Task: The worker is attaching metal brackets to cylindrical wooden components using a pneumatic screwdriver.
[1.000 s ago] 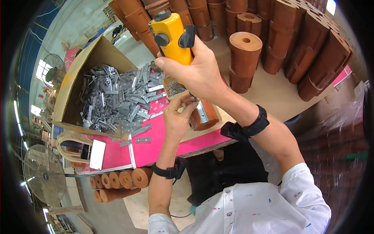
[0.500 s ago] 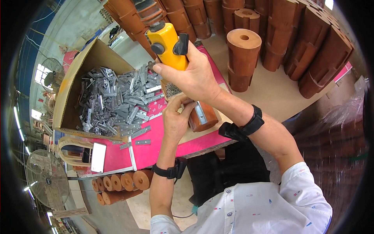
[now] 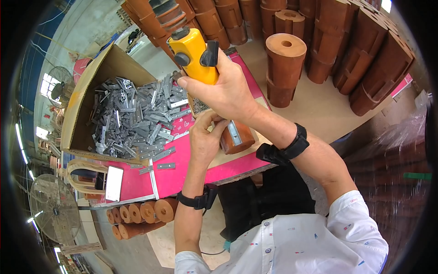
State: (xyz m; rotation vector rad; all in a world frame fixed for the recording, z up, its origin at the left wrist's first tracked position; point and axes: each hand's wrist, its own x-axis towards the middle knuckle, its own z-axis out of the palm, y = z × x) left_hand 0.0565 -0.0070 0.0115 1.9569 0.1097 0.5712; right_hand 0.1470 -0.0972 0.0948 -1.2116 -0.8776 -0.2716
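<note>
In my right hand (image 3: 223, 86) is a yellow power screwdriver (image 3: 194, 55) with black knobs, its upper end toward the far side; its tip is hidden behind my hands. Below it lies a brown, round wooden furniture leg (image 3: 239, 141) with a grey metal strip (image 3: 234, 132) set along its side. My left hand (image 3: 205, 137) is beside the leg, thumb and fingers pinched together near the strip's far end. Whatever they pinch, if anything, is too small or hidden. A small box of screws (image 3: 199, 106) sits just beyond, partly covered by my right hand.
A cardboard box (image 3: 86, 86) on its side spills many grey metal strips (image 3: 132, 114) onto the pink tabletop (image 3: 182, 169). One brown leg (image 3: 286, 68) stands at the right; rows of others (image 3: 328, 41) are behind. A phone (image 3: 114, 183) lies at the left edge.
The yellow screwdriver has shifted slightly left and down in my right hand. My left hand keeps its pinch beside the leg.
</note>
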